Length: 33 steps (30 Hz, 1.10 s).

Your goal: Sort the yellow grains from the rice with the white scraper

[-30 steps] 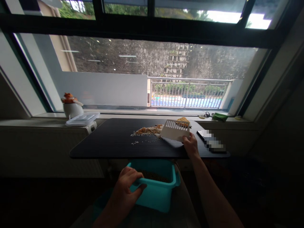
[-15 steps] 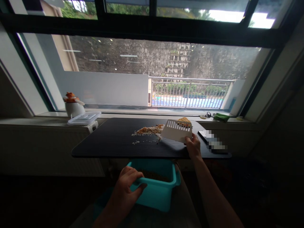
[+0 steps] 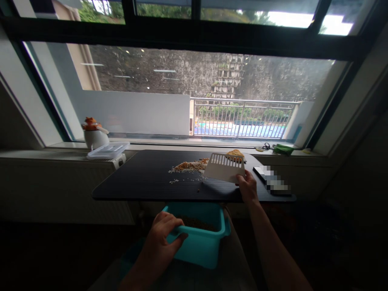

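My right hand (image 3: 247,186) grips a pale slotted scraper (image 3: 224,167) by its right edge, its lower edge on the black table (image 3: 145,178). A scatter of orange and white grains (image 3: 189,166) lies just left of the scraper, and a yellow-orange heap (image 3: 235,154) sits behind it. My left hand (image 3: 162,238) is curled over the rim of a teal plastic bin (image 3: 203,238) held below the table's front edge. Dark grains lie inside the bin.
A phone-like dark object (image 3: 271,180) lies on the table to the right of my hand. On the sill stand a white pot with an orange top (image 3: 93,135), a clear plastic lid (image 3: 108,150), scissors (image 3: 263,147) and a green item (image 3: 281,149).
The scraper has shifted slightly toward me along the table; a few dark grains now lie loose by its lower left corner. My left hand and the bin have stayed put.
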Each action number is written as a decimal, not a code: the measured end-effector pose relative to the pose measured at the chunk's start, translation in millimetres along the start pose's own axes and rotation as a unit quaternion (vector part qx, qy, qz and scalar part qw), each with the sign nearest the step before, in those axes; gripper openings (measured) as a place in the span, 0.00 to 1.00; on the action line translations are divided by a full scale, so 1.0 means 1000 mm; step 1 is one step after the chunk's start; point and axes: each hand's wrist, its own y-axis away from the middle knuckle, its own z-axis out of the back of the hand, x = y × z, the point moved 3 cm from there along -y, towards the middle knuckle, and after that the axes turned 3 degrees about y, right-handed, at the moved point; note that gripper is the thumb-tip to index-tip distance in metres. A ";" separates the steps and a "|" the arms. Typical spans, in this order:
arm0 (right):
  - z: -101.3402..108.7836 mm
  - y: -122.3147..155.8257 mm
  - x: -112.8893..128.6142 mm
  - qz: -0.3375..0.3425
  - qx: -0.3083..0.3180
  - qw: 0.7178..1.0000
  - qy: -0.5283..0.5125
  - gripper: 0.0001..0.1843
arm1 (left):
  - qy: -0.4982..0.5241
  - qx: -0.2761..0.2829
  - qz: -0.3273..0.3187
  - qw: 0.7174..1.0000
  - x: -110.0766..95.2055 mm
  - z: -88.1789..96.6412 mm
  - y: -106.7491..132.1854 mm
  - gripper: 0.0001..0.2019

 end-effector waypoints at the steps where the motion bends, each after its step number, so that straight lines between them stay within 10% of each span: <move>1: 0.000 0.000 0.000 0.000 0.001 1.000 -0.001 0.29 | 0.000 0.001 -0.001 1.000 0.000 0.000 0.000 0.03; 19: 0.048 0.063 0.008 0.034 0.050 0.998 0.012 0.22 | 0.007 0.002 0.008 1.000 -0.001 -0.003 0.003 0.03; 24: 0.034 0.066 0.005 0.052 0.018 0.998 0.012 0.21 | -0.001 0.005 0.002 1.000 0.000 -0.003 0.002 0.03; 29: 0.016 0.067 0.004 0.059 0.114 0.992 0.006 0.19 | -0.009 -0.018 -0.006 1.000 0.003 0.005 0.000 0.02; 33: 0.010 0.041 0.017 0.071 0.027 0.997 0.020 0.22 | -0.007 -0.022 0.008 1.000 0.004 0.009 0.000 0.03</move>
